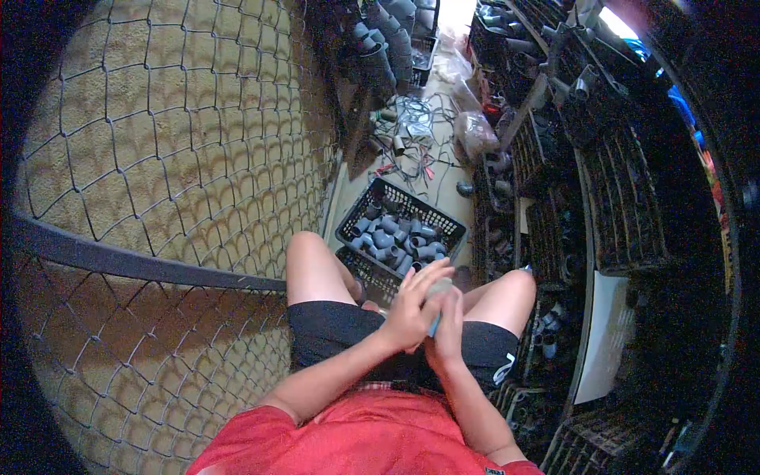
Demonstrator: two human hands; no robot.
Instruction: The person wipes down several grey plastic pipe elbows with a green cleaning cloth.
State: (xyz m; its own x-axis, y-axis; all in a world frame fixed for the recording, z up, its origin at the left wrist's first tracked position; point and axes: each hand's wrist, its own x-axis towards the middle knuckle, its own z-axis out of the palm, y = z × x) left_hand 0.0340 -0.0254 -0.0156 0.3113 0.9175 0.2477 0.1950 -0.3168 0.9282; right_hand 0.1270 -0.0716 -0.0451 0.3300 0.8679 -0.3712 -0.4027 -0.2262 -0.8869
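Observation:
My left hand point(409, 315) and my right hand point(450, 328) are brought together above my lap. Between them is a pale grey-green rounded piece point(439, 286), mostly covered by my fingers. A bit of blue shows below it, between the palms. My left fingers lie long across the piece, while my right fingers close around its other side and are smeared by motion. Just beyond my hands, on the floor between my knees, stands a black plastic crate point(370, 192) holding many grey pipe fittings point(385, 239), mostly elbows.
Chain-link fence point(186, 111) with a metal rail point(150, 264) runs along my left. Dark racks of crates point(625, 206) line the right. Past the crate, cables point(417, 162), clear plastic bags point(475, 132) and loose fittings lie on the floor. Stacked grey pipe pieces point(380, 67) stand at the back.

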